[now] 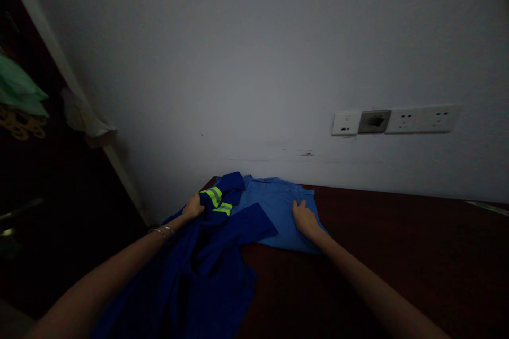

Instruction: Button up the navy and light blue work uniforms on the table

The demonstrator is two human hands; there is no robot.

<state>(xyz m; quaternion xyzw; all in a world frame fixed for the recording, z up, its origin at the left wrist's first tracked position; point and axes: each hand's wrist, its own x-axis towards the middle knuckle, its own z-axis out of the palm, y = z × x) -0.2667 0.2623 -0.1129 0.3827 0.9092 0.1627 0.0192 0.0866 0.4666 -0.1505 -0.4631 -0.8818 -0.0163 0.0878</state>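
Note:
My left hand (194,206) is closed on a dark blue work jacket (222,275) with yellow-green and silver reflective strips. The jacket is crumpled; one part hangs down toward me and another overlaps a lighter blue folded garment (274,201). That lighter garment lies flat on the dark reddish-brown tabletop (382,243), against the wall. On its right side rests my right hand (305,217), thumb and forefinger slightly apart, with no cloth visibly gripped. The other fingers of that hand are partly hidden. A bracelet (163,231) circles my left wrist.
A pale wall (254,63) rises directly behind the table. Sockets and switch plates (421,119) are set in it at the right. A dark door (47,190) with a handle (19,209) stands on the left, with a green cloth (19,85) hanging there. The scene is dim.

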